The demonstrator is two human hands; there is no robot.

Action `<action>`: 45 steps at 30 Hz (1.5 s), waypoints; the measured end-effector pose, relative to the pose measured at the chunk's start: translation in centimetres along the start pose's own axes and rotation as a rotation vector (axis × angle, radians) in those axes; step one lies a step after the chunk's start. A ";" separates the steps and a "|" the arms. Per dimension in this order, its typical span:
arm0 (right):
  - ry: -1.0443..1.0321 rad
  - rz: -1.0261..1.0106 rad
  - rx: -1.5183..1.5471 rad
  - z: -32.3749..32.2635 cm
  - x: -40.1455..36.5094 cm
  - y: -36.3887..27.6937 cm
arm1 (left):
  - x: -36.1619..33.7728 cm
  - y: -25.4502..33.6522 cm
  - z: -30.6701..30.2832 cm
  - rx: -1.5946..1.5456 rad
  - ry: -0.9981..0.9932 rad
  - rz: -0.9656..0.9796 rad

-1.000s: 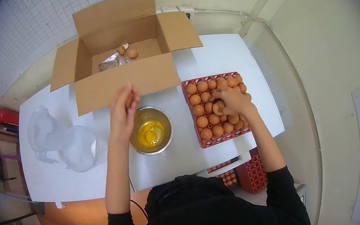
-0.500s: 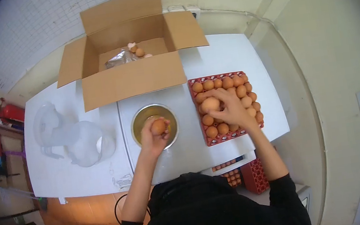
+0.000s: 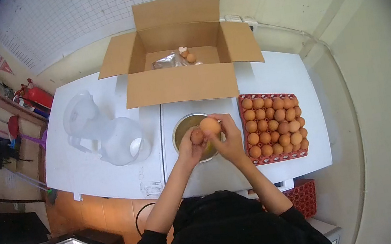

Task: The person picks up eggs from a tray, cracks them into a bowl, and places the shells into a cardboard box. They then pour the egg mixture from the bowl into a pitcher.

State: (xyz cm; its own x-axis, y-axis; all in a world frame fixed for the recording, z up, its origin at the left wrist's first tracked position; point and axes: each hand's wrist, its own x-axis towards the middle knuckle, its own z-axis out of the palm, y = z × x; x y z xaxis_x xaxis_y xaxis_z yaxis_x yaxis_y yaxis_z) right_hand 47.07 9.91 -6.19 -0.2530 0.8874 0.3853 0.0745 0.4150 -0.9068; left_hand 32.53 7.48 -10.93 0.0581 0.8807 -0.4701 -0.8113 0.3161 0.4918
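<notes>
Over the steel bowl [image 3: 177, 134], my left hand [image 3: 189, 149] holds a darker brown egg [image 3: 197, 136]. My right hand [image 3: 230, 139] grips a lighter brown egg [image 3: 210, 126] close beside it; whether the two eggs touch is hard to tell. Yellowish liquid shows inside the bowl, partly hidden by my hands. Just right of the bowl lies a red egg tray [image 3: 282, 158] with rows of brown eggs [image 3: 280, 115].
An open cardboard box [image 3: 180, 85] holding eggshells [image 3: 190, 58] and a crumpled silvery wrapper [image 3: 170, 61] stands behind the bowl. Two translucent plastic jugs [image 3: 121, 142] are on the white table [image 3: 67, 161] at left. Below the table's right side is a red tray [image 3: 304, 197].
My right hand has moved left from the egg tray to the bowl with its egg, now beside my left hand's egg. The whole view has shifted.
</notes>
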 end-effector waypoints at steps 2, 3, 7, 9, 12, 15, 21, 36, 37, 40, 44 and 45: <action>0.025 0.245 0.355 0.7 0.6 0.2 | -1.0 1.3 0.6 0.052 0.003 0.069; -0.008 0.354 0.402 0.8 0.7 0.9 | -1.2 1.8 0.7 0.101 -0.014 0.111; -0.086 0.737 0.592 0.7 1.4 1.6 | -1.9 3.4 -0.6 0.344 -0.125 0.226; -0.125 0.859 0.687 0.8 1.8 0.4 | -2.3 3.8 -0.7 0.384 -0.157 0.200; -0.269 0.881 0.619 0.3 2.3 0.2 | -2.3 3.8 -0.6 0.312 -0.137 0.108; -0.439 0.720 0.267 -0.1 2.4 1.4 | -2.1 3.6 -1.1 0.314 -0.141 0.072; -0.445 0.329 0.005 -0.3 2.6 2.0 | -1.4 3.9 -0.9 0.418 -0.188 0.046; -0.296 -0.157 -0.265 -1.1 2.1 3.3 | -2.9 5.7 -1.4 1.280 -0.190 0.520; -0.314 -0.225 -0.358 -1.4 2.1 2.7 | -3.7 6.3 -0.5 1.401 -0.231 0.614; -0.298 -0.424 -0.568 -1.6 1.7 1.8 | -5.2 6.7 1.2 1.585 -0.193 0.739; -0.428 -0.283 -0.668 -1.7 0.7 2.8 | -4.9 6.1 0.3 1.625 -0.169 0.796; -0.358 -0.241 -0.596 -1.8 0.9 2.2 | -4.8 6.1 0.4 1.636 -0.170 0.802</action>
State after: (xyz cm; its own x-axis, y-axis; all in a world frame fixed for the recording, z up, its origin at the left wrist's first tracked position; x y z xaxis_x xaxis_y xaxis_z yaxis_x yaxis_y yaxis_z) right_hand 48.71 11.92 -7.54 -0.6208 0.6798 0.3904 0.4625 0.7198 -0.5177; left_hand 27.54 5.28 -5.42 0.1232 0.9648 0.2324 0.6413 -0.2561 0.7233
